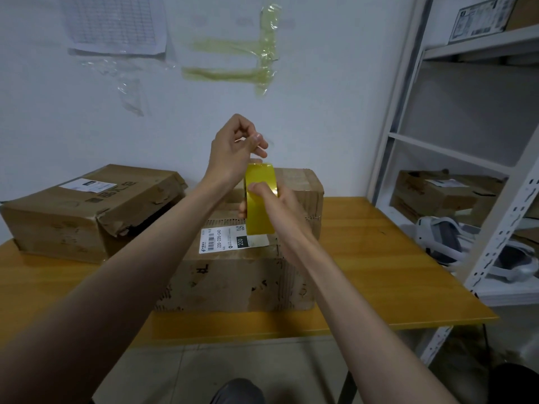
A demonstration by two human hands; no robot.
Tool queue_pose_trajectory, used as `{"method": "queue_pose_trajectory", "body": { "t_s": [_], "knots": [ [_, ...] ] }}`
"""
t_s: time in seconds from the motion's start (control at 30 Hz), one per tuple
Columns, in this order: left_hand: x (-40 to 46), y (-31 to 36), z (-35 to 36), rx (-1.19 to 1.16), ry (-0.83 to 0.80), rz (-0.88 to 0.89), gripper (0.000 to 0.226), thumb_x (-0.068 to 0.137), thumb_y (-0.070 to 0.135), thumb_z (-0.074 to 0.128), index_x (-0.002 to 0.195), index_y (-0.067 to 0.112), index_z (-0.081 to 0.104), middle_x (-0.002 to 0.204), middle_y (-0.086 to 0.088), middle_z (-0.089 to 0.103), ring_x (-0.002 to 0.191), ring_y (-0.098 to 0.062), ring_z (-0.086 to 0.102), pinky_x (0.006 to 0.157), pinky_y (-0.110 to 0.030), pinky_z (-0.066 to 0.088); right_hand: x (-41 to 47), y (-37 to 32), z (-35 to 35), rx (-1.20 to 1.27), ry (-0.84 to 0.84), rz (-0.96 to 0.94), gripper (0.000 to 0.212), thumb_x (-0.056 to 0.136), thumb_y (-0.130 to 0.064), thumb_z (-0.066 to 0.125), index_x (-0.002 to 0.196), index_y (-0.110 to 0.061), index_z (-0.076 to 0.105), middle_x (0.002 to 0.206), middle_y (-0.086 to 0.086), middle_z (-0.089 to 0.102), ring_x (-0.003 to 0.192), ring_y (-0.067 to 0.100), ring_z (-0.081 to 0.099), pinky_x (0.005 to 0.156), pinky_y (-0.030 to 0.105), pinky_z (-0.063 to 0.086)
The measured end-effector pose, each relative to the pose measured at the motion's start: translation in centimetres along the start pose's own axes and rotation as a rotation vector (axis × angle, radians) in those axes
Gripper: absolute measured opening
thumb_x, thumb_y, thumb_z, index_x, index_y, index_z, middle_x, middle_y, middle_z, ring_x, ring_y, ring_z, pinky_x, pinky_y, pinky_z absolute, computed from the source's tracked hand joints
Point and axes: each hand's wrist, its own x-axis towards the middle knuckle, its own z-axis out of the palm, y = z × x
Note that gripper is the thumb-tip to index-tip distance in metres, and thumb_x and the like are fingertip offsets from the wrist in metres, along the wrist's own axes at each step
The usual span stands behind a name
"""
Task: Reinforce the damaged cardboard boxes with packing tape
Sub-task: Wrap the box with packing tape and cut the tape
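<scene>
Tape [260, 199], a yellow roll, was gripped by the right hand [277, 205] above the middle box [250, 252], thumb pressed on its outer face. Its loose end was pinched between thumb and fingertips of the left hand [236, 147] at twelve o'clock. A torn box [87, 211] was seen on the table [379, 258] at nine o'clock.

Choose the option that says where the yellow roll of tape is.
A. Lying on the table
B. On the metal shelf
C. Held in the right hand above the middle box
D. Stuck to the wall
C: the right hand grips the roll of tape above the middle box, off the table.
</scene>
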Motion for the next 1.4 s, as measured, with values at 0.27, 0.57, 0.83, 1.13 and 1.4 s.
{"method": "queue_pose_trajectory", "body": {
  "t_s": [0.27,0.57,0.83,1.13,1.4],
  "knots": [
    [0.3,1.3,0.5,-0.026,0.035,0.155,0.013,0.103,0.014,0.054,0.093,0.015,0.047,0.092,-0.012,0.069,0.08,-0.019,0.071,0.069,-0.032,0.06,0.5,0.8,0.0,0.095,0.025,0.107,0.025,0.103,-0.034,0.057,0.092,-0.014,0.066,0.079,0.012,0.07,0.068,0.021,0.067,0.069,0.032,0.056],
    [0.2,0.9,-0.6,0.294,-0.224,0.06,0.024,0.109,0.041,0.032,0.108,0.017,0.029,0.075,-0.018,0.068,0.056,-0.029,0.07,0.058,-0.046,0.062,1.5,2.6,-2.7,-0.122,0.039,0.158,0.066,0.094,-0.072,0.047,0.124,-0.018,0.069,0.113,0.003,0.076,0.106,0.018,0.07,0.097,0.042,0.054],
    [-0.1,1.3,-0.5,0.259,-0.221,0.024,0.024,0.11,0.041,0.03,0.107,0.018,0.025,0.084,-0.019,0.062,0.053,-0.033,0.069,0.057,-0.063,0.056,3.1,11.2,-13.5,-0.925,0.373,0.204,0.019,0.102,-0.023,0.05,0.106,-0.014,0.066,0.1,0.008,0.067,0.091,0.03,0.066,0.075,0.041,0.054],
    [0.1,1.7,-0.7,0.247,-0.32,0.015,0.023,0.108,0.03,0.045,0.112,0.018,0.025,0.084,-0.015,0.056,0.066,-0.042,0.07,0.064,-0.05,0.063,2.4,18.3,-15.9,-1.246,0.184,0.394,0.028,0.107,-0.028,0.044,0.128,-0.014,0.053,0.133,0.014,0.046,0.123,0.037,0.046,0.099,0.048,0.047],
    [0.1,1.1,-1.3,0.245,-0.356,0.016,0.047,0.095,0.001,0.063,0.116,0.019,0.026,0.092,-0.016,0.057,0.083,-0.036,0.071,0.069,-0.052,0.063,4.2,14.7,-14.7,-0.698,0.497,-0.098,0.016,0.1,-0.02,0.061,0.115,-0.023,0.065,0.115,0.0,0.065,0.097,0.018,0.066,0.079,0.037,0.061]
  ]
}}
